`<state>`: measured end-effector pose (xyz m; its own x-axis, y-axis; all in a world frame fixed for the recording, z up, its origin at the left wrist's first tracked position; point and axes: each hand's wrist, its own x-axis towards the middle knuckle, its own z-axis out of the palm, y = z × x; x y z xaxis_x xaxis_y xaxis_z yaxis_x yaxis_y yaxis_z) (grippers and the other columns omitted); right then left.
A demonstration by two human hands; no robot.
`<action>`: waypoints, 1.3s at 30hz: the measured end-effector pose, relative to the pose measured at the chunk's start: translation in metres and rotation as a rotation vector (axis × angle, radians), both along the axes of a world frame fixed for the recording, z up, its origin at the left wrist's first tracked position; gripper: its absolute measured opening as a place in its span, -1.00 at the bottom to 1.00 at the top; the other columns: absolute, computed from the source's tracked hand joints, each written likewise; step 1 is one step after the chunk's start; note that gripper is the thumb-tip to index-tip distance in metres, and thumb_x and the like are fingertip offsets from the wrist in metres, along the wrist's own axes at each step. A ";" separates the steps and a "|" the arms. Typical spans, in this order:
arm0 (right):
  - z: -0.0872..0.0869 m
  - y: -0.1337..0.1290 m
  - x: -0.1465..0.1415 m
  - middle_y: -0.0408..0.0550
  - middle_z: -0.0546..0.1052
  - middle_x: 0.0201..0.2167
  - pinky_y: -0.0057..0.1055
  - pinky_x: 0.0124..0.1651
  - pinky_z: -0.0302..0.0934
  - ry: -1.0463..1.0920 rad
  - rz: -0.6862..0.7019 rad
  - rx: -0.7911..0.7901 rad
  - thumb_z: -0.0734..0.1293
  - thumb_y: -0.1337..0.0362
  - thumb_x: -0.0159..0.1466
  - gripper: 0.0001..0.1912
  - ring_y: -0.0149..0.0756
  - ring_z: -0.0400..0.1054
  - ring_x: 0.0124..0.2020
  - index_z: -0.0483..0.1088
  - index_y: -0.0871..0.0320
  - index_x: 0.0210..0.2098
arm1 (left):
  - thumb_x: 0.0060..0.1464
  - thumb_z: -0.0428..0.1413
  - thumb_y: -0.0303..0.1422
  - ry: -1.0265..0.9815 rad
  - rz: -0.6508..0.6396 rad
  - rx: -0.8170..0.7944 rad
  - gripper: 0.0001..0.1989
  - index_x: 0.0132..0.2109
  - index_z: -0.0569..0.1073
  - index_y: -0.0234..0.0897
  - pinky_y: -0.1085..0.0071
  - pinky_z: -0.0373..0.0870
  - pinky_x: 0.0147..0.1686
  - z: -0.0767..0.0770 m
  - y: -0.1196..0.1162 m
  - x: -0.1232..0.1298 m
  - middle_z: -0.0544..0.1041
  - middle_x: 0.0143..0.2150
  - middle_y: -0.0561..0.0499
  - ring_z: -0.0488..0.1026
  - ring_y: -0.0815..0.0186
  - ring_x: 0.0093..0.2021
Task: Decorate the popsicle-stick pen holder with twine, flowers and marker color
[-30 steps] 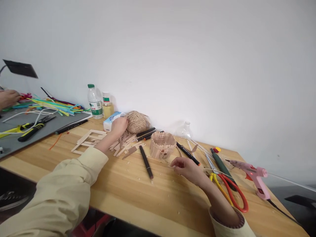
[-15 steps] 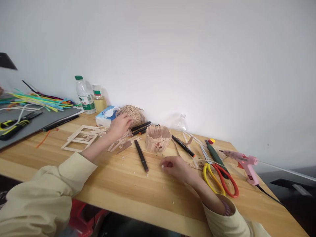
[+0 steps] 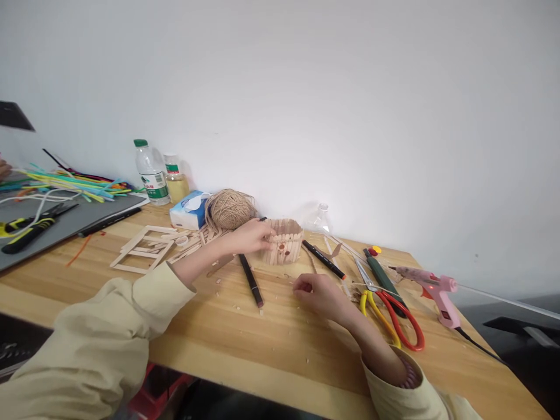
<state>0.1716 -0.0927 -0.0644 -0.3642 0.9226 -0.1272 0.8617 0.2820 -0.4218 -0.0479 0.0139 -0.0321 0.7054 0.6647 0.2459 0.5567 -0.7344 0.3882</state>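
Observation:
Near the middle of the table, a small round basket of craft sticks (image 3: pixel 286 248) has brown spots on its front. My left hand (image 3: pixel 254 236) is closed on its left rim, fingertips over the edge. My right hand (image 3: pixel 317 294) hovers low over the table in front of the basket, fingers curled together; whatever they hold, if anything, is hidden. Between my arms lies a black marker (image 3: pixel 251 281), and another black marker (image 3: pixel 324 259) rests right of the basket. Behind my left hand sits a ball of twine (image 3: pixel 231 209).
Large scissors (image 3: pixel 385 309) with red and yellow handles lie by my right forearm. A pink glue gun (image 3: pixel 437 289) stands near the right edge. Stick frames (image 3: pixel 140 248), a tissue pack (image 3: pixel 189 213), bottles (image 3: pixel 153 178), pliers (image 3: pixel 30 233) and pipe cleaners (image 3: pixel 83 181) occupy the left.
My left hand has moved right from the twine ball and taken hold of the basket's rim. My right hand has shifted slightly right; the small pale bit at its fingertips no longer shows.

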 end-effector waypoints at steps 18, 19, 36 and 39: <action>0.001 0.005 -0.001 -0.12 0.51 -0.43 -0.43 -0.35 0.17 0.026 -0.023 0.075 0.20 0.46 0.12 -0.83 -0.33 0.35 -0.40 0.40 0.14 -0.41 | 0.13 0.12 -0.31 0.054 -0.137 0.150 -0.77 -0.10 0.43 -0.34 0.11 0.34 0.00 0.003 0.065 0.023 0.45 -0.03 -0.09 0.37 0.16 0.02; 0.001 0.005 -0.002 -0.11 0.51 -0.43 -0.43 -0.36 0.16 0.028 -0.023 0.074 0.19 0.45 0.13 -0.83 -0.32 0.34 -0.41 0.38 0.14 -0.42 | 0.09 0.15 -0.33 0.054 -0.154 0.154 -0.81 -0.16 0.45 -0.34 0.14 0.30 0.05 0.003 0.065 0.025 0.47 -0.06 -0.08 0.33 0.16 0.06; -0.010 0.006 -0.010 -0.09 0.48 -0.38 -0.39 -0.30 0.23 -0.010 0.010 0.150 0.13 0.46 0.22 -0.79 -0.28 0.39 -0.34 0.34 0.12 -0.40 | 0.07 0.13 -0.46 0.145 -0.081 0.202 -0.90 -0.21 0.44 -0.31 0.16 0.04 0.16 -0.008 0.078 0.017 0.47 -0.04 -0.13 0.19 0.14 0.17; -0.018 0.002 -0.010 -0.06 0.46 -0.38 -0.35 -0.32 0.24 -0.040 0.037 0.229 0.12 0.39 0.29 -0.78 -0.24 0.39 -0.34 0.35 0.12 -0.39 | 0.02 0.18 -0.46 0.100 -0.063 0.186 -0.69 -0.04 0.40 -0.32 0.20 0.04 0.18 -0.002 0.077 0.013 0.39 0.08 -0.16 0.13 0.13 0.20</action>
<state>0.1616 -0.0908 -0.0820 -0.3975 0.9150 0.0688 0.8637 0.3984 -0.3087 -0.0352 0.0908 -0.0340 0.7709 0.5688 0.2869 0.5367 -0.8225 0.1884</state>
